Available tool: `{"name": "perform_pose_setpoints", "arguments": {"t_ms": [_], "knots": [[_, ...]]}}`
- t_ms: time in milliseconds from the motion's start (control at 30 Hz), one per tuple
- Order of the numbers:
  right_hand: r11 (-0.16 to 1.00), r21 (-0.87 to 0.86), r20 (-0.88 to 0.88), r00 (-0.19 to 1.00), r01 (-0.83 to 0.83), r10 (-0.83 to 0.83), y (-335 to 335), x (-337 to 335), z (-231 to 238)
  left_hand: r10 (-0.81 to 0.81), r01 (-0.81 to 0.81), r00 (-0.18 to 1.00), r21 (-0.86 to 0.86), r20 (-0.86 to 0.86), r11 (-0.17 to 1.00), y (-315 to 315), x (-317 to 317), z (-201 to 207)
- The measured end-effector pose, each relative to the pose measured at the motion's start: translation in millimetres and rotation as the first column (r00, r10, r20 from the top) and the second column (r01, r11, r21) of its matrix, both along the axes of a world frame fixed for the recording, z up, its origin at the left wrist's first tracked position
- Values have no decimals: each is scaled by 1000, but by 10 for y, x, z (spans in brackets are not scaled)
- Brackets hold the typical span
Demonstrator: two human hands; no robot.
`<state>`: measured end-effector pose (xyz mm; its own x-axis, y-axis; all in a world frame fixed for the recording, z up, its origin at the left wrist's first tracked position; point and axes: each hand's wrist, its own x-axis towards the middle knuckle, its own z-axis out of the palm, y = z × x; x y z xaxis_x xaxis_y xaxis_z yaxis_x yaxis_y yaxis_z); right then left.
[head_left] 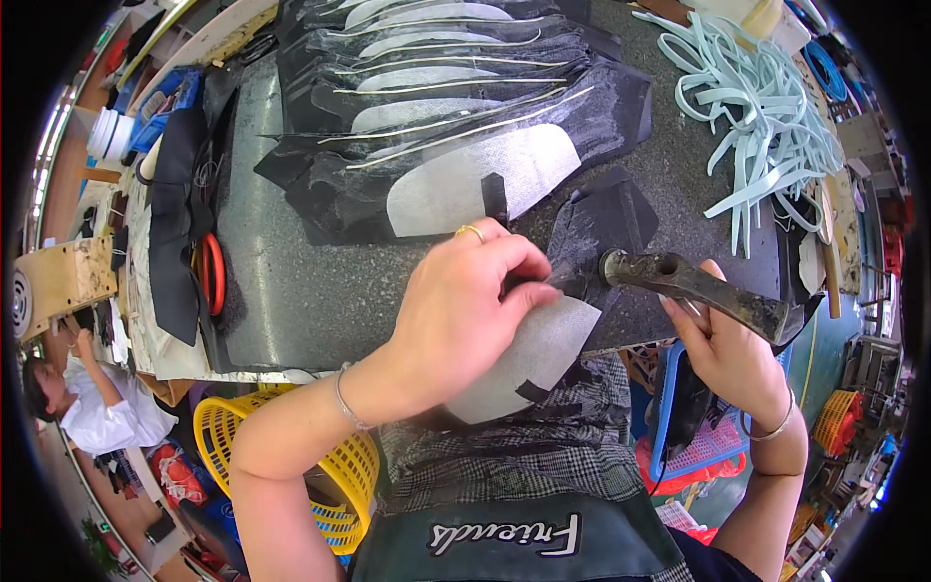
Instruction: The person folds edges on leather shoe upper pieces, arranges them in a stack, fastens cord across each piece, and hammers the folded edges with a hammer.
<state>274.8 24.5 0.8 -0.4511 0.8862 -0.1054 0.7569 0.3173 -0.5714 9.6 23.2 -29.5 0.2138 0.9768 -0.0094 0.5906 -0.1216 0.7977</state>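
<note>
My left hand [465, 301] is closed, thumb and forefinger pinching a black fabric piece with a whitish backing patch [531, 357]. Part of that piece lies on the dark worktop [310, 296], while the patch hangs over the front edge towards my lap. In my right hand [727, 354] is a hammer [713, 286], gripped below its metal head. The round face of the head is beside the black fabric, to the right of my left fingertips; whether it touches cannot be told. Beyond my left hand lies an overlapping row of similar black pieces [485, 184] with white patches and thin cords.
Pale blue strips [766, 126] lie tangled at the far right. Red-handled scissors [211, 276] and black material [175, 223] are at the left. Below the worktop are a yellow basket [364, 475] and a blue basket [664, 407]. Another person [112, 412] sits at the far left.
</note>
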Motion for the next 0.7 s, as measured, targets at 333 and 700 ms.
{"name": "perform_pose_setpoints", "arguments": {"t_ms": [333,700], "knots": [[999,-46,-36,999,25,-26,45,30,-31,147,-105,976,-240,162,965,164,68,8],[995,-96,-95,995,-3,-6,51,94,203,153,-61,964,-378,219,924,189,208,76]]}}
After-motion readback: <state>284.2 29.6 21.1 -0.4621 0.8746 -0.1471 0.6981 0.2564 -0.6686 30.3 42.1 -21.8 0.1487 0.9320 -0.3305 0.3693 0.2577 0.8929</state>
